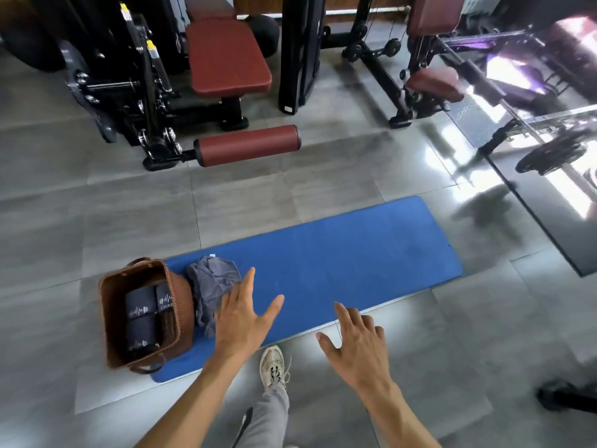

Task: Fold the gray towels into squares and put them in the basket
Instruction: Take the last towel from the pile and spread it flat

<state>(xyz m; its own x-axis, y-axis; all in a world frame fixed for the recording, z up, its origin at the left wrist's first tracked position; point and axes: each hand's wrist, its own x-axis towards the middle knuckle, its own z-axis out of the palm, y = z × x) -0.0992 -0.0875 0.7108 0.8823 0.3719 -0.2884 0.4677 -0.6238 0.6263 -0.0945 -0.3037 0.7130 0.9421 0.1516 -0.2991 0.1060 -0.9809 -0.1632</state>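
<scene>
One crumpled gray towel (211, 286) lies unfolded on the left end of the blue mat (339, 253), just beside the brown woven basket (111, 318), which stands on the mat's left edge w/ its handles down. Inside the basket: folded dark towels (140, 313) w/ white logo print, packed side by side. Left hand (240, 321) reaches over the mat, fingers straight & spread, holding nothing; it overlaps the towel's right edge in view, but can't tell if it touches. Right hand (353, 342) hovers over the mat's near edge, fingers relaxed, also holding nothing. Below the hands: a light sneaker (274, 365) & gray trouser leg on the gray tile floor (97, 221). Further back, gym machine w/ dark-red bench pad (226, 56) & roller (248, 144).
</scene>
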